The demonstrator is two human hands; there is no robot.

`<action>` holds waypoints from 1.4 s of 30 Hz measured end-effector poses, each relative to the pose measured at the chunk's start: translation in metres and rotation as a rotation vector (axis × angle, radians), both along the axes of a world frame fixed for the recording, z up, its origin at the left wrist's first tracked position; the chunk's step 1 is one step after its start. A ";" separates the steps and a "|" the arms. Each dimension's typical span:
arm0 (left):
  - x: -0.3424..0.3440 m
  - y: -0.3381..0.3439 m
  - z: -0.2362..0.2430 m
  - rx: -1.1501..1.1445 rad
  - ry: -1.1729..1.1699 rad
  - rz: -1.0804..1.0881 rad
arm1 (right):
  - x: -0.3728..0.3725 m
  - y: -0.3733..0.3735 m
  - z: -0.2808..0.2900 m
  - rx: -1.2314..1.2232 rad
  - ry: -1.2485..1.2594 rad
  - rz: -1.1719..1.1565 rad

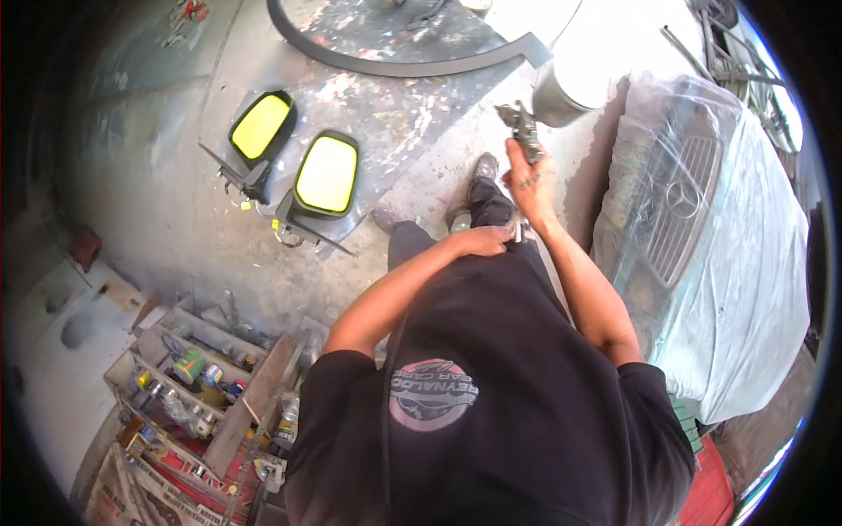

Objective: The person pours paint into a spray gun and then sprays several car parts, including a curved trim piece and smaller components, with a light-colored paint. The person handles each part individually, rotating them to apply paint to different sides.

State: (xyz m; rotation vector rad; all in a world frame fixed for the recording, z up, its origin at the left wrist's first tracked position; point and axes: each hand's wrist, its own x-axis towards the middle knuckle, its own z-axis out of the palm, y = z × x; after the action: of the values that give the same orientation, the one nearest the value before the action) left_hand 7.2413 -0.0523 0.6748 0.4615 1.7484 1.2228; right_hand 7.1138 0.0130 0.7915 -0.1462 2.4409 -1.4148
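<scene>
In my right hand (532, 180), held out ahead of me, is a dark, paint-stained spray gun (525, 131). The fingers wrap round it, and its front points away to the left. My left hand (487, 241) is closed in front of my waist, near my right wrist. A small shiny metal piece (519, 231) shows at its fingertips, but what the fingers grip is mostly hidden. Ahead to the left are two vehicle side mirrors, a nearer one (327, 173) and a farther one (260, 127), with bright yellow covering their glass faces. Neither hand touches them.
Beneath the mirrors spreads a paint-spattered dark sheet (395, 123). A long curved dark trim strip (377, 67) lies beyond, near a grey bucket (561, 96). To my right stands a plastic-draped car front (719, 263). Wooden shelving (237, 430) with cans and bottles is at lower left.
</scene>
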 end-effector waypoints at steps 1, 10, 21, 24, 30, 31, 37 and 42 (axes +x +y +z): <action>0.022 -0.004 -0.013 0.147 0.030 0.178 | 0.010 -0.007 0.006 0.007 -0.035 -0.031; 0.145 -0.080 -0.013 0.316 0.090 0.730 | 0.079 -0.128 -0.034 -0.001 0.146 0.018; 0.194 -0.171 0.025 0.349 -0.145 1.025 | 0.138 -0.264 0.012 -0.047 0.314 0.236; 0.192 -0.147 -0.003 0.375 -0.134 1.009 | 0.134 -0.233 0.002 0.041 0.316 0.193; 0.184 -0.104 -0.018 0.258 0.003 0.746 | 0.116 -0.131 -0.008 0.196 0.175 0.009; 0.177 -0.112 -0.007 0.216 -0.081 0.581 | 0.114 -0.123 -0.005 0.215 0.135 -0.018; 0.181 -0.102 -0.036 0.252 -0.058 0.703 | 0.102 -0.142 -0.034 0.165 0.105 -0.008; 0.181 -0.114 -0.045 0.451 -0.216 0.989 | 0.084 -0.249 -0.023 0.016 0.318 0.200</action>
State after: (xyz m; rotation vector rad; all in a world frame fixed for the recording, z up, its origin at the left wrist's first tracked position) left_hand 7.4221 -0.1661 0.6295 -0.3549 1.5127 2.2758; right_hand 7.1980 -0.2358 0.7682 -0.6377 2.5946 -1.3710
